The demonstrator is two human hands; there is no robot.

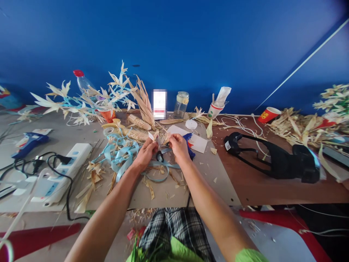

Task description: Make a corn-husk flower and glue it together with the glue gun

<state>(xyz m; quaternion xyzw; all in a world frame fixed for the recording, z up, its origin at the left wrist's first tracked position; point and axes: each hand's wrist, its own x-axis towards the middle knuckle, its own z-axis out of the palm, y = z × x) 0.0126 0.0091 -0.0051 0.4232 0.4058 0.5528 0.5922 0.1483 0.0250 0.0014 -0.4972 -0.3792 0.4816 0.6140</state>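
Note:
My left hand [147, 154] is closed, its fingertips pinching a small pale piece of corn husk [151, 136]. Close by on the right, my right hand [178, 146] is also closed, thumb and fingers pressed on what looks like a thin husk strip [165, 137]. Its far end is too small to make out. Black scissors handles [160, 156] lie between my wrists. Light blue ribbon [116, 160] is heaped beside my left hand, with corn cobs [139, 122] behind it. A blue glue gun [190, 147], partly hidden, lies right of my right hand.
Husk flowers on blue stems stand in an orange-red cup [108, 115]. A power strip [65, 171] with cords and another blue glue gun [29, 145] lie left. A glass jar [181, 105], a white cup [215, 110], a black strapped device [272, 154] and husk piles [289, 127] stand right.

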